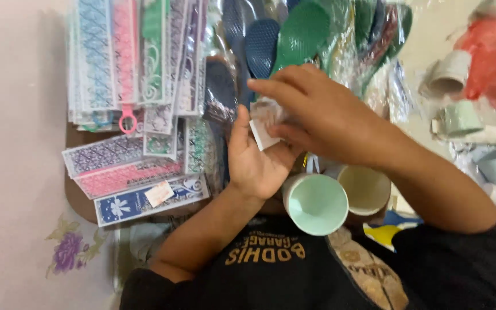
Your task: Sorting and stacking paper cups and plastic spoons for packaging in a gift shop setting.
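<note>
Card [263, 127], small & white w/ patterned face, is pinched betw. left hand [254, 158] & right hand [317, 112], both clamped on it, w/ mint cup [316, 204] & cream cup [366, 189], both seen empty, just below.

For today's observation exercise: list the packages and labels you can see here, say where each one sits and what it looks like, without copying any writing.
Small white label: pinched between left hand and right hand, rectangular.
Flat clear sleeves: stacked upper left, long, with blue, pink and green patterned strips.
Navy packet: lowest of the pile, with a white flower and a pale tag.
Bagged oval pieces: top centre, blue and green.
</note>
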